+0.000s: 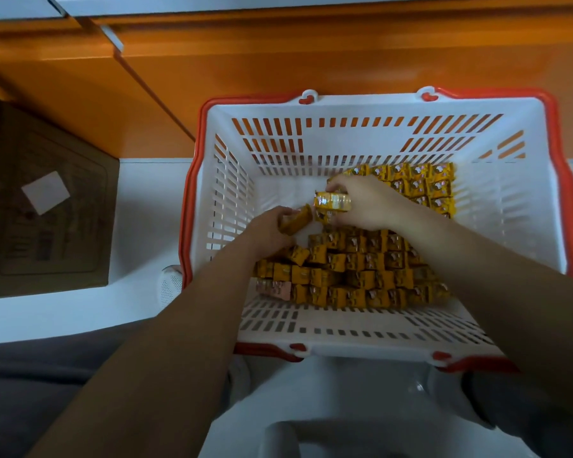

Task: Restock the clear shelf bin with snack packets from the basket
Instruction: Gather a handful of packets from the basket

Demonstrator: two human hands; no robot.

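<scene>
Snack packets (361,266) fill basket (526,193) below both hands. R hand (368,203) curled round small pkt stack (333,201); L hand (272,229) just beside it, grips single pkt (295,221).

Print on the packets (361,259) is too small to read. Right hand (368,203) and left hand (268,229) each grip packets, the count hidden by fingers. Cardboard box (47,206) cut off at left edge; its printing blurred.
</scene>
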